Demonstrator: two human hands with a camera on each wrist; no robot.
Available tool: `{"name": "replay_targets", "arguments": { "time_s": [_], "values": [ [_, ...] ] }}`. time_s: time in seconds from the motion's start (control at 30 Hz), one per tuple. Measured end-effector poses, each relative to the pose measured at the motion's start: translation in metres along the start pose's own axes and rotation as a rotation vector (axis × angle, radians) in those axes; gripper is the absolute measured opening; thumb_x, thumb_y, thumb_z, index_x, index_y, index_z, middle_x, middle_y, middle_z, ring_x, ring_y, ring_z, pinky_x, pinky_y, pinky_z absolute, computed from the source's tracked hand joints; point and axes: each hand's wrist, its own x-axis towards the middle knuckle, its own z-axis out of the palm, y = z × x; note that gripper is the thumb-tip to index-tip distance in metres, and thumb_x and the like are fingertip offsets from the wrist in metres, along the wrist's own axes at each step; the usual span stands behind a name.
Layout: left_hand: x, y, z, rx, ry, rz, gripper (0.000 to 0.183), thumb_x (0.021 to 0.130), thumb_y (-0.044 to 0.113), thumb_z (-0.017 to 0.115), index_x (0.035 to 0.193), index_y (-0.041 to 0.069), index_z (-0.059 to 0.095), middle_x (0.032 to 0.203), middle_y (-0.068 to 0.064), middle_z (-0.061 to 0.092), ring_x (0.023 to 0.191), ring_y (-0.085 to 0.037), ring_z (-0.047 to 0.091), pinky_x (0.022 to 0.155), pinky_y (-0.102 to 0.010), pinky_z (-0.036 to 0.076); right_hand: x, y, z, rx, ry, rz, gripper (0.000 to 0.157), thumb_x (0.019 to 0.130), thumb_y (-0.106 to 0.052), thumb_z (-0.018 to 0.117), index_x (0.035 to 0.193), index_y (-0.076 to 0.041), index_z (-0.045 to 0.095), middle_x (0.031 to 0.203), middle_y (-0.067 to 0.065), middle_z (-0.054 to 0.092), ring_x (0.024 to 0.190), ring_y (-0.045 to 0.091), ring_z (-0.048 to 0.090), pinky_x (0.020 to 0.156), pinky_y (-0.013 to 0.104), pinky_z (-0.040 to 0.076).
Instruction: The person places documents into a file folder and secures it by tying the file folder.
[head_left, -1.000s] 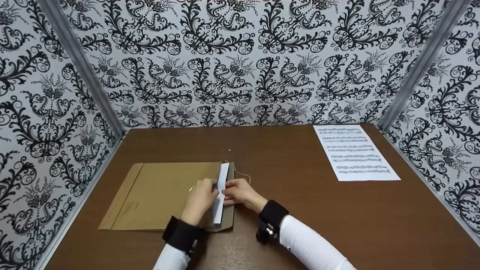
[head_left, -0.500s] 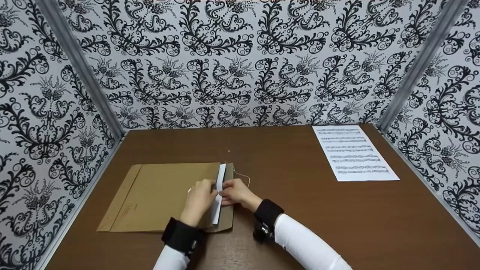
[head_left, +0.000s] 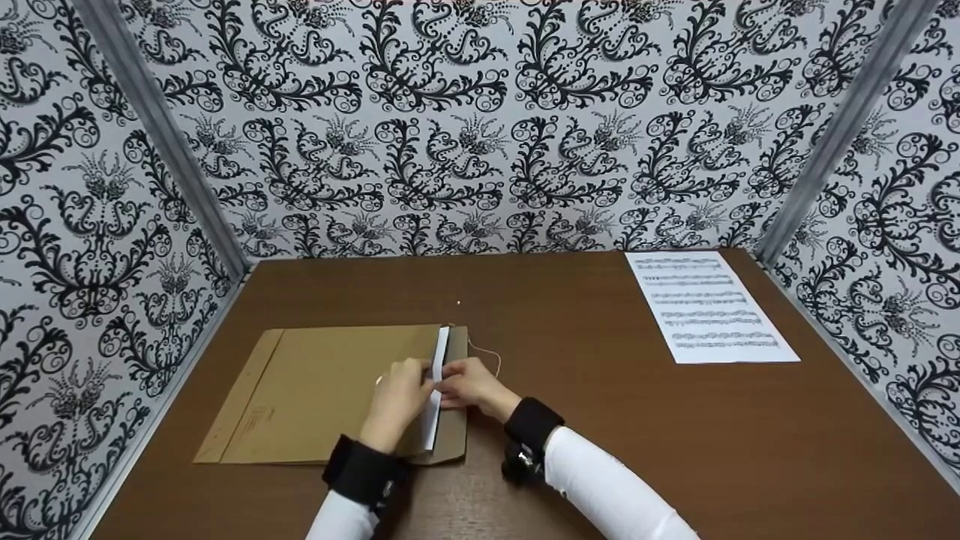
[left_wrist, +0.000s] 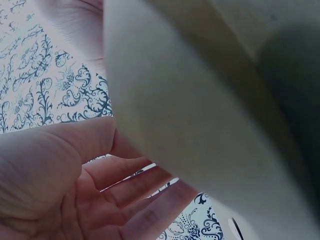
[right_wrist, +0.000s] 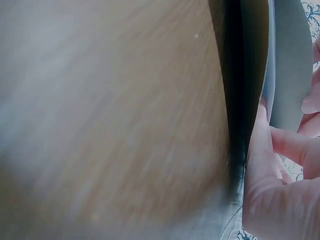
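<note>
Your brown envelope (head_left: 330, 375) lies on the bench (head_left: 637, 465), your left hand (head_left: 401, 390) pinching its mouth, fingers (left_wrist: 150, 215) closed. White paper (head_left: 431, 427) protrudes, pinched by your right hand (head_left: 476, 386), both hands hiding its middle. A string (head_left: 489, 351) curls nearby; sheet music (head_left: 712, 307) lies well apart.

The left hand (head_left: 400, 394) and right hand (head_left: 478, 385) nearly meet, fingers (head_left: 456, 367) bent, both forearms (head_left: 611, 484) slanting inward.

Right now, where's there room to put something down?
The table is bare between the string and music sheet, and right of the right sleeve. Crowded: the envelope's open end, with white paper, left grip, right grip.
</note>
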Motion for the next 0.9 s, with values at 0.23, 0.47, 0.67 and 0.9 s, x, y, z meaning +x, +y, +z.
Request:
{"name": "replay_targets", "arguments": {
  "time_s": [0.23,0.47,0.67,0.9],
  "values": [
    [0.001,0.0,0.0,-0.009,-0.012,-0.008,0.022,0.088,0.003,0.07,0.108,-0.002,0.076,0.1,-0.021,0.078,0.084,-0.036,0.075,0.066,-0.048,0.056,0.003,0.0,0.004,-0.004,0.014,-0.005,0.011,0.092,0.007,0.059,0.101,0.008,0.066,0.084,0.006,0.068,0.067,0.007,0.067,0.068,0.023,0.062],
    [0.0,-0.001,-0.003,-0.036,0.008,0.005,0.022,0.086,0.001,0.067,0.105,-0.001,0.077,0.1,-0.021,0.078,0.085,-0.04,0.075,0.069,-0.052,0.057,0.004,-0.001,0.011,0.0,0.01,0.007,0.029,0.094,0.007,0.056,0.121,0.012,0.065,0.103,0.016,0.073,0.075,0.011,0.073,0.076,0.027,0.064],
    [0.001,-0.003,-0.006,-0.086,-0.002,-0.004,0.025,0.086,-0.001,0.065,0.108,-0.003,0.076,0.102,-0.023,0.078,0.085,-0.038,0.074,0.072,-0.052,0.057,0.005,-0.002,0.015,0.01,0.0,0.008,0.03,0.096,0.008,0.053,0.123,0.013,0.064,0.112,0.022,0.073,0.08,0.013,0.075,0.082,0.031,0.064],
    [0.001,-0.004,-0.008,-0.082,-0.019,-0.002,0.024,0.088,-0.001,0.063,0.108,-0.006,0.074,0.104,-0.025,0.077,0.088,-0.039,0.074,0.072,-0.05,0.057,0.006,-0.002,0.017,0.007,-0.009,-0.002,0.031,0.095,0.01,0.052,0.124,0.012,0.064,0.103,0.017,0.074,0.076,0.012,0.073,0.081,0.033,0.064]
  ]
}}
